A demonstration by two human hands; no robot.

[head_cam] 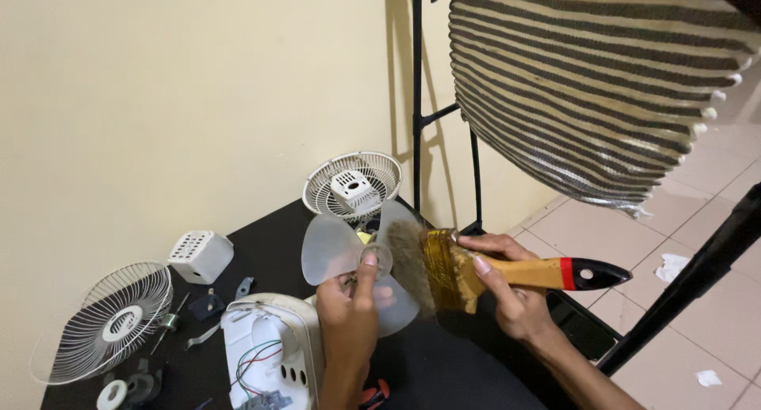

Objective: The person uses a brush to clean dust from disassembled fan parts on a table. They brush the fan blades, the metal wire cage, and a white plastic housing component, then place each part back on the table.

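Gripping fan blade (349,259) upright, paintbrush (476,271) level

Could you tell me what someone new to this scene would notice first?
At the centre, the left hand holds up a clear fan blade by its hub while the right hand presses a wide paintbrush against it. Around them on the black table lie fan parts: a wire guard at the left and the opened white base with coloured wires. A striped cloth hangs at upper right.

Fan blade (349,255) left of brush (476,273) — grille (353,186) behind
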